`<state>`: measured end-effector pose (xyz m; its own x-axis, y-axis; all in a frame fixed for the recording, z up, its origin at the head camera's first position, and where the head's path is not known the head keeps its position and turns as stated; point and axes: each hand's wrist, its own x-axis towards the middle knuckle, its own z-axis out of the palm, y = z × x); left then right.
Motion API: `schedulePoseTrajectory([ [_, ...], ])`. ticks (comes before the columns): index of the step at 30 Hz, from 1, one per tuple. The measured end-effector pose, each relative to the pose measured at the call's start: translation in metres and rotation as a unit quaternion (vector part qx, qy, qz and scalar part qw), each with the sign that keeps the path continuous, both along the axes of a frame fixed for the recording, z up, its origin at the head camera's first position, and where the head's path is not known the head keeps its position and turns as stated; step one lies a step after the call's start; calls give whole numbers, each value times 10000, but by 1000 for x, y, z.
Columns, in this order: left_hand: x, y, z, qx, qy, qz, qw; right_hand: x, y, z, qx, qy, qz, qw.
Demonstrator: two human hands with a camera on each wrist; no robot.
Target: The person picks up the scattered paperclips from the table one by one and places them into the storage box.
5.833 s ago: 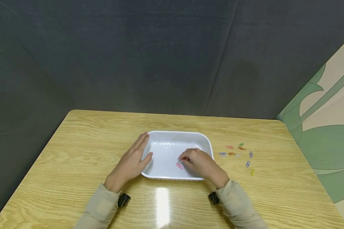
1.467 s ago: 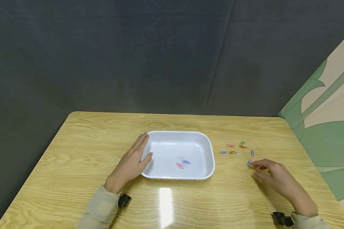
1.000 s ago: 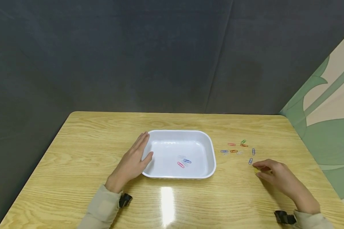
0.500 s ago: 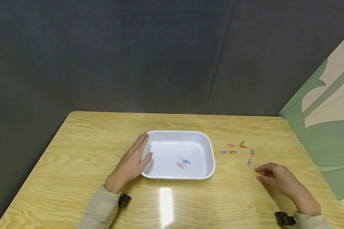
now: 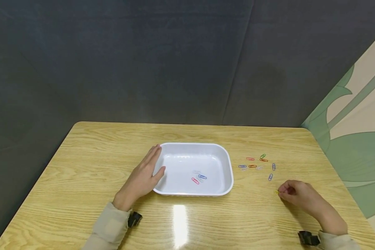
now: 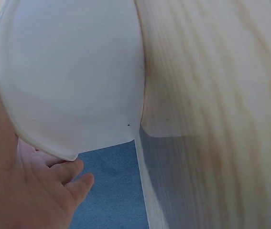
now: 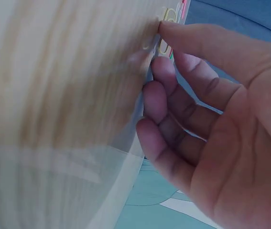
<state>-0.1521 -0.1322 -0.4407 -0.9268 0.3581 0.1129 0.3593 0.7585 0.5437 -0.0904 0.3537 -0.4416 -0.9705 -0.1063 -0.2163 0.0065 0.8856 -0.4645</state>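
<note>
A white rectangular tray (image 5: 192,194) stands mid-table. My left hand (image 5: 140,180) rests along its left end, fingers straight and thumb over the rim; the left wrist view shows that hand (image 6: 35,186) against the tray's outer wall (image 6: 78,71). Inside lie a pink paper clip (image 5: 195,181), a blue paper clip (image 5: 202,176) and pale clips (image 5: 197,172). To the right, my right hand (image 5: 304,198) pinches a yellow paper clip (image 5: 276,192) close over the tabletop. In the right wrist view, this yellow clip (image 7: 163,46) shows beside the thumb tip; the index fingertip is largely hidden.
Several loose paper clips lie right of the tray, among them blue (image 5: 270,177), green (image 5: 263,156), orange (image 5: 252,166), red-brown (image 5: 264,160) and pink (image 5: 250,159) ones. A dark curtain (image 5: 175,69) hangs behind the wooden table (image 5: 97,156); a leaf-patterned curtain (image 5: 359,156) hangs at right.
My right hand has left the tray for the loose clips at right, and its fingers have closed on the yellow paper clip. A blue clip now shows in the tray. My left hand stays put.
</note>
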Motion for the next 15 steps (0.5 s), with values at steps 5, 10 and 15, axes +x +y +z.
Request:
schedulePoseTrajectory([
  [5, 0, 0, -1, 13, 128, 15, 9999, 3, -2, 0, -60, 124, 130, 9998],
  [10, 0, 0, 0, 3, 17, 12, 10000, 2, -3, 1, -86, 138, 217, 9996],
  [15, 0, 0, 1, -6, 40, -15, 10000, 1, -5, 3, 36, 255, 249, 9994],
])
